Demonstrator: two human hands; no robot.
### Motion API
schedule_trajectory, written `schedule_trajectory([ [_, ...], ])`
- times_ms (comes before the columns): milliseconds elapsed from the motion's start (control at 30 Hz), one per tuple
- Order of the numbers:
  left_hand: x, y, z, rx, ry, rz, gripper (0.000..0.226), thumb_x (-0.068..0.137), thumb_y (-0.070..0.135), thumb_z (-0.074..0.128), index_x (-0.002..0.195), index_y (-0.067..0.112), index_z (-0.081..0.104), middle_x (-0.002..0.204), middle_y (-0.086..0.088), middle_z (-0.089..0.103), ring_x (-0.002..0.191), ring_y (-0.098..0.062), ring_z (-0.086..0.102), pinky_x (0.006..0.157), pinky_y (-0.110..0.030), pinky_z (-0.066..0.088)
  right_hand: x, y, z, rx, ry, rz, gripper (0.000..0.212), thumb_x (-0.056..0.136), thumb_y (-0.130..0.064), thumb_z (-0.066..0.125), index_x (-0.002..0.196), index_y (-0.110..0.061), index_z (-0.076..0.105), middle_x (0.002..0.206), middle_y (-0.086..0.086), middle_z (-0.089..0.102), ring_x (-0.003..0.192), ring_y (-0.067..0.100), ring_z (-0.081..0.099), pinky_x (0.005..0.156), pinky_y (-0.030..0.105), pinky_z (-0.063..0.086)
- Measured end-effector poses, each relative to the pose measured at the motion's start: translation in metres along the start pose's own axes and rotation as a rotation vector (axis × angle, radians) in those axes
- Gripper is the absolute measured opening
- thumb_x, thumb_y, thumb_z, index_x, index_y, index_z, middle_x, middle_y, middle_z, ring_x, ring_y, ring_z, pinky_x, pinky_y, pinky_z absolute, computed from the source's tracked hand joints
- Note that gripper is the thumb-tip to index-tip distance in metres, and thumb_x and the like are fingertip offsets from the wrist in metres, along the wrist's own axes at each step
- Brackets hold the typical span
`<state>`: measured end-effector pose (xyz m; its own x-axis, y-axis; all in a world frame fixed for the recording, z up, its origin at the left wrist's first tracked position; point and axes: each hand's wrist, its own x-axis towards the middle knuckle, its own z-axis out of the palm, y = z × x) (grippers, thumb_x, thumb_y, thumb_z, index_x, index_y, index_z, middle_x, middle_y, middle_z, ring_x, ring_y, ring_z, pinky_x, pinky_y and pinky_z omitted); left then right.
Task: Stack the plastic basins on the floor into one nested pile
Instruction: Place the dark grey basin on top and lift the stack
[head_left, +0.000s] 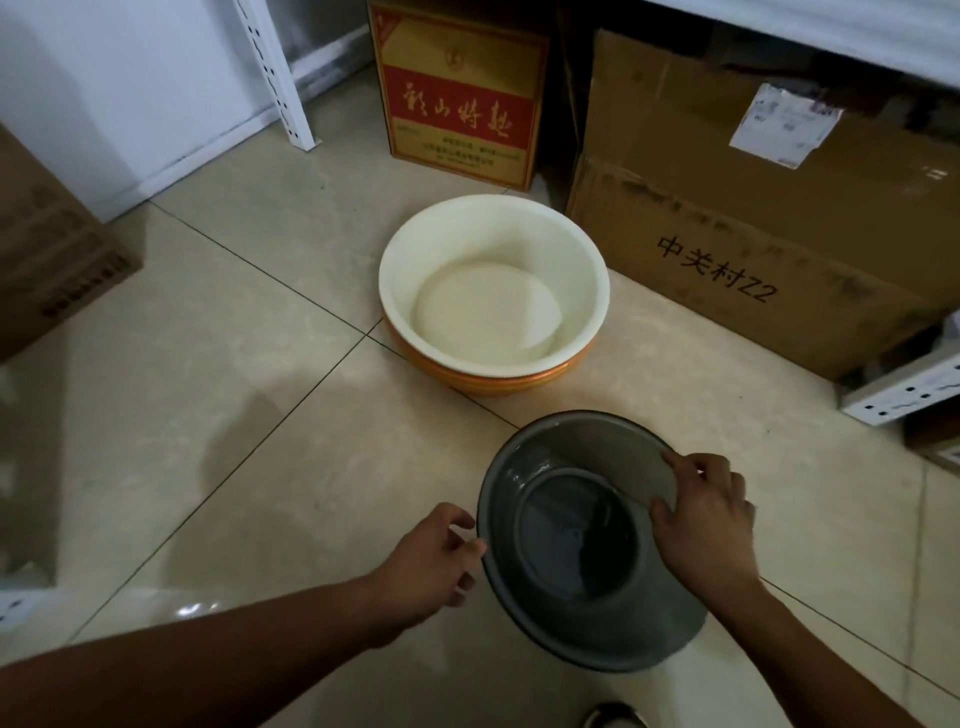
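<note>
A dark grey plastic basin (576, 545) is tilted toward me near the bottom centre, above the tiled floor. My right hand (706, 519) grips its right rim, thumb and fingers over the edge. My left hand (431, 561) touches its left rim with curled fingers; whether it grips is unclear. Farther back, a cream basin (493, 270) sits nested inside an orange basin (498, 382), whose rim shows below it. This pair stands on the floor, a short gap beyond the grey basin.
A red and gold carton (457, 93) stands behind the nested pair. A large brown cardboard box (753, 218) lies to the right, another box (47, 249) at the left edge. White metal shelf uprights (280, 73) lean at the back left. A shoe tip (613, 716) shows at the bottom.
</note>
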<state>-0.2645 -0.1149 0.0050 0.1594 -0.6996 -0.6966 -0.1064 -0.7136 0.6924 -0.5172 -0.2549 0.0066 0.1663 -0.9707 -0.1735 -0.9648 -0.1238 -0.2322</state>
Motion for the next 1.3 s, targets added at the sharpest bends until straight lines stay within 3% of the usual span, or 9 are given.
schedule_trajectory([
  [300, -0.026, 0.015, 0.005, -0.181, 0.023, -0.005, 0.014, 0.107, 0.016, 0.044, 0.113, 0.011, 0.056, 0.11, -0.015, 0.068, 0.088, -0.026, 0.075, 0.066, -0.034, 0.064, 0.001, 0.009, -0.026, 0.306, -0.111, 0.14, 0.04, 0.092, -0.01, 0.056, 0.131, -0.014, 0.061, 0.119, 0.015, 0.067, 0.1, 0.034, 0.065, 0.079, 0.039, 0.051],
  [433, -0.059, 0.038, -0.018, -0.291, 0.254, 0.198, 0.019, 0.106, 0.017, 0.046, 0.099, 0.012, 0.063, 0.08, -0.01, 0.074, 0.065, -0.021, 0.073, 0.051, -0.033, 0.059, 0.0, -0.006, -0.07, 0.753, -0.177, 0.183, 0.022, 0.093, -0.009, 0.063, 0.11, -0.02, 0.071, 0.094, 0.007, 0.072, 0.076, 0.021, 0.069, 0.058, 0.035, 0.055],
  [533, -0.074, 0.07, -0.044, -0.375, 0.424, 0.376, 0.026, 0.104, 0.019, 0.051, 0.083, 0.02, 0.068, 0.07, -0.003, 0.074, 0.057, -0.017, 0.069, 0.045, -0.03, 0.055, 0.007, -0.031, -0.109, 0.954, -0.178, 0.114, 0.018, 0.094, -0.009, 0.064, 0.1, -0.024, 0.074, 0.085, 0.005, 0.077, 0.075, 0.023, 0.073, 0.067, 0.044, 0.059],
  [733, -0.05, 0.147, -0.1, -0.469, 0.654, 0.663, 0.019, 0.095, 0.031, 0.06, 0.088, 0.034, 0.077, 0.083, 0.007, 0.079, 0.078, -0.008, 0.072, 0.061, -0.022, 0.056, 0.065, -0.087, -0.161, 1.217, -0.086, -0.061, 0.022, 0.09, -0.007, 0.067, 0.102, -0.022, 0.078, 0.093, 0.012, 0.079, 0.079, 0.019, 0.075, 0.067, 0.031, 0.06],
  [833, -0.014, 0.173, -0.122, -0.47, 0.663, 0.666, 0.018, 0.096, 0.025, 0.059, 0.095, 0.031, 0.076, 0.085, 0.009, 0.08, 0.08, -0.008, 0.074, 0.061, -0.024, 0.057, 0.104, -0.116, -0.164, 1.229, -0.066, -0.117, 0.026, 0.085, -0.002, 0.067, 0.098, -0.02, 0.081, 0.101, 0.026, 0.074, 0.079, 0.027, 0.072, 0.07, 0.036, 0.064],
  [967, 0.041, 0.189, -0.138, -0.368, 0.706, 0.594, 0.023, 0.1, 0.017, 0.056, 0.101, 0.029, 0.075, 0.093, 0.005, 0.08, 0.091, -0.018, 0.075, 0.076, -0.037, 0.063, 0.151, -0.138, -0.141, 1.07, 0.003, -0.12, 0.043, 0.083, 0.002, 0.065, 0.068, -0.036, 0.081, 0.071, -0.001, 0.078, 0.07, 0.021, 0.07, 0.066, 0.034, 0.058],
  [1067, 0.075, 0.187, -0.147, -0.216, 0.701, 0.484, 0.027, 0.098, 0.015, 0.058, 0.12, 0.014, 0.072, 0.108, -0.01, 0.077, 0.1, -0.031, 0.072, 0.091, -0.052, 0.059, 0.179, -0.144, -0.118, 0.889, 0.052, -0.084, 0.032, 0.082, -0.004, 0.066, 0.066, -0.03, 0.075, 0.083, 0.004, 0.079, 0.081, 0.023, 0.074, 0.071, 0.041, 0.062],
  [1167, 0.1, 0.179, -0.147, -0.045, 0.733, 0.397, 0.029, 0.099, 0.017, 0.059, 0.125, 0.012, 0.07, 0.114, -0.013, 0.075, 0.103, -0.033, 0.07, 0.094, -0.053, 0.057, 0.194, -0.146, -0.1, 0.704, 0.049, -0.087, 0.02, 0.085, -0.012, 0.064, 0.09, -0.027, 0.076, 0.09, 0.001, 0.077, 0.086, 0.022, 0.072, 0.082, 0.046, 0.062],
  [1300, 0.126, 0.166, -0.143, 0.26, 0.805, 0.343, 0.037, 0.098, 0.025, 0.06, 0.131, 0.011, 0.065, 0.124, -0.022, 0.064, 0.111, -0.039, 0.061, 0.096, -0.048, 0.051, 0.203, -0.147, -0.083, 0.548, 0.074, -0.097, 0.034, 0.086, -0.01, 0.061, 0.117, -0.017, 0.072, 0.092, 0.001, 0.07, 0.087, 0.024, 0.068, 0.083, 0.041, 0.06],
])
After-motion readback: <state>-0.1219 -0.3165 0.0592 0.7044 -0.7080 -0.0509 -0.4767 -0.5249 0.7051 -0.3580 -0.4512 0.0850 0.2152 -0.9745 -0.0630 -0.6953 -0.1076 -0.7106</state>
